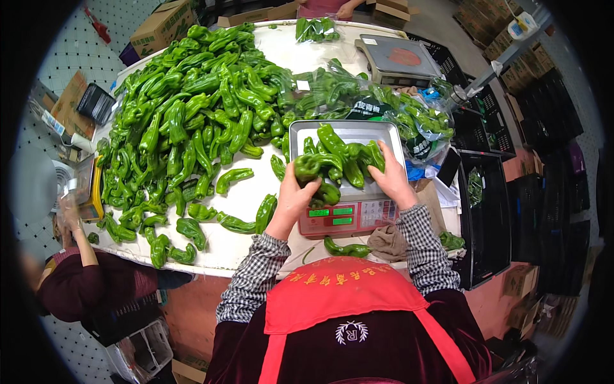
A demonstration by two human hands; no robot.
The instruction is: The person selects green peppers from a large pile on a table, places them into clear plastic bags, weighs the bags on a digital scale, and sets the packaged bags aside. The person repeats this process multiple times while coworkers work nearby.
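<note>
Several green peppers [352,156] lie in the metal pan [345,126] of a red-fronted digital scale [331,220] with lit green displays. My left hand [295,194] holds green peppers [312,168] at the pan's left side, fingers around them. At the right side, my right hand [391,177] rests with its fingertips against the peppers' right end; whether it grips one cannot be told. One loose pepper [346,248] lies in front of the scale, beside a crumpled brown cloth [387,242].
A large heap of green peppers [192,110] covers the table's left. Bagged peppers [331,91] lie behind the scale, and another scale [400,55] stands at the back. Black crates [487,216] line the right. One person [91,283] is at left, another [326,8] beyond the table.
</note>
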